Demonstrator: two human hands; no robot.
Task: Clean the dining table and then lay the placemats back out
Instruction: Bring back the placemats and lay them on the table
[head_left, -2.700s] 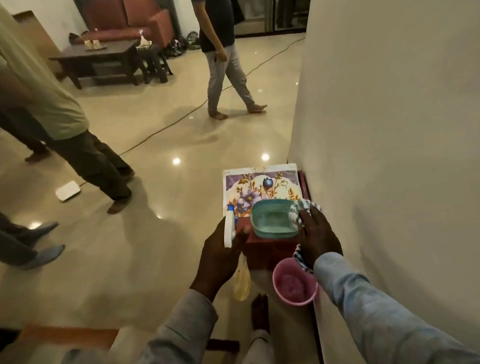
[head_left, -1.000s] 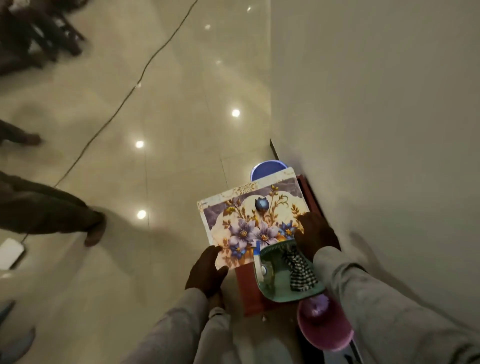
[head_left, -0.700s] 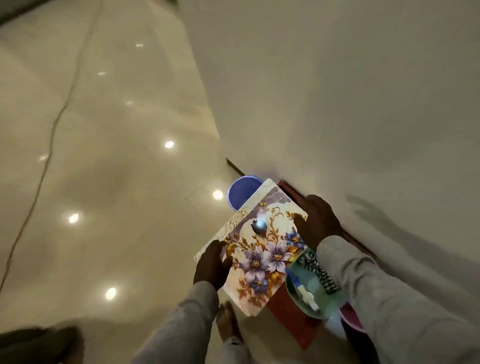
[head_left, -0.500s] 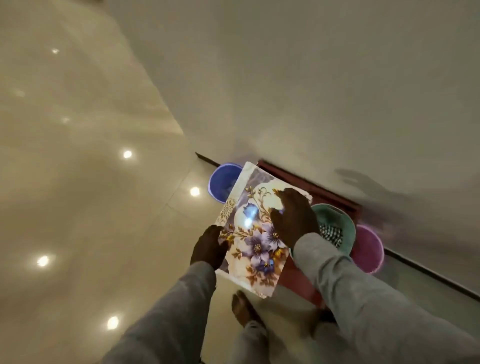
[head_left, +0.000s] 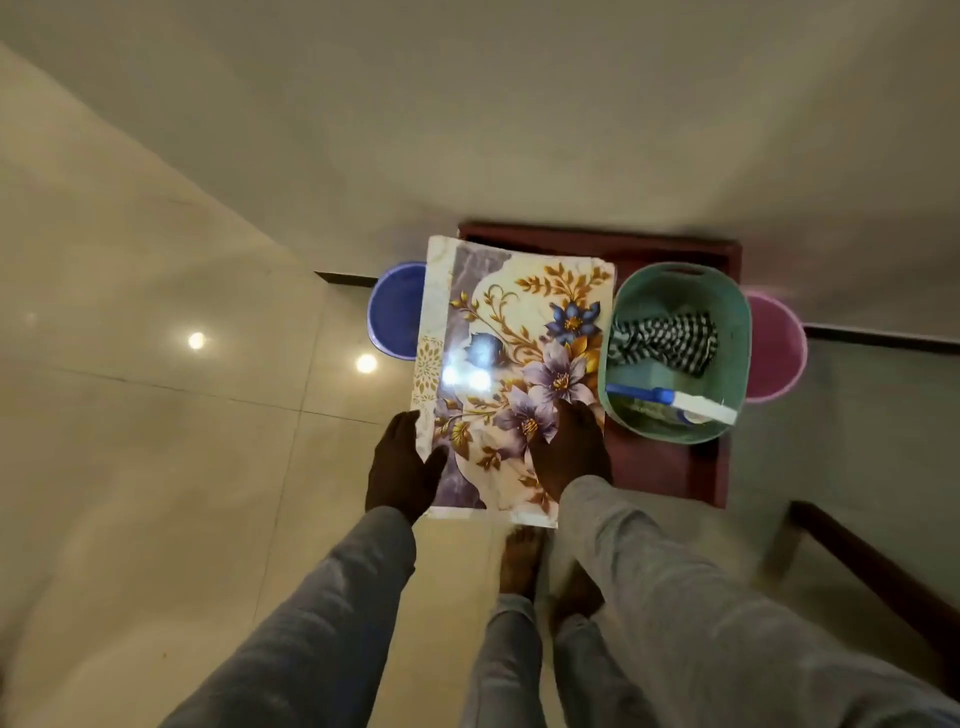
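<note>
The placemats (head_left: 511, 374), a glossy floral stack, are lying on the left part of a low red stool (head_left: 670, 467), overhanging its left and near edges, with a green tub (head_left: 740, 332) just to their right on the same stool. The left hand (head_left: 400, 465) is pinching the stack's near-left corner, thumb on top; the right hand (head_left: 569, 452) is pressing flat and open on the near-right part. They are looking thin, light, bendy and slick, so holding both near corners and keeping the stack level should be stopping it sagging or fanning apart.
</note>
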